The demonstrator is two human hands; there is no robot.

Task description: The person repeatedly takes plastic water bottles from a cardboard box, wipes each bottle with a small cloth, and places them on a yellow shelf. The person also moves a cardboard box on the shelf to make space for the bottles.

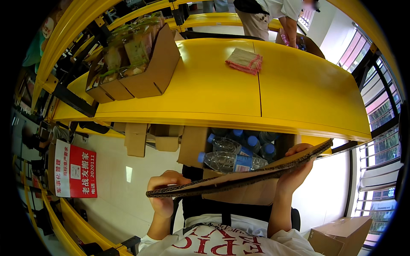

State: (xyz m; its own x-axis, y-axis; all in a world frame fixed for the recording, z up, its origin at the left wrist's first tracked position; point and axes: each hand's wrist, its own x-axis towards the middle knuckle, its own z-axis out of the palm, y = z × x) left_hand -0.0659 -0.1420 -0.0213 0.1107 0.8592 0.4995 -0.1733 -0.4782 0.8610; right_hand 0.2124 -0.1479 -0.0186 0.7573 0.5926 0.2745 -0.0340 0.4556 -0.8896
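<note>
Both my hands hold a flat piece of corrugated cardboard, seen nearly edge-on. It looks folded into layers, and it slants up to the right. My left hand grips its left end; my right hand grips it near the right end. Just beyond the cardboard, partly under the yellow shelf, is an open carton of clear plastic bottles with blue caps. One bottle lies on its side at the near edge, its lower part close to the cardboard. The carton's near side is partly hidden.
The yellow shelf spans the view ahead. It bears a cardboard box of packaged goods and a folded cloth. A person bends over a box behind. Open cartons sit below; a closed carton stands at lower right.
</note>
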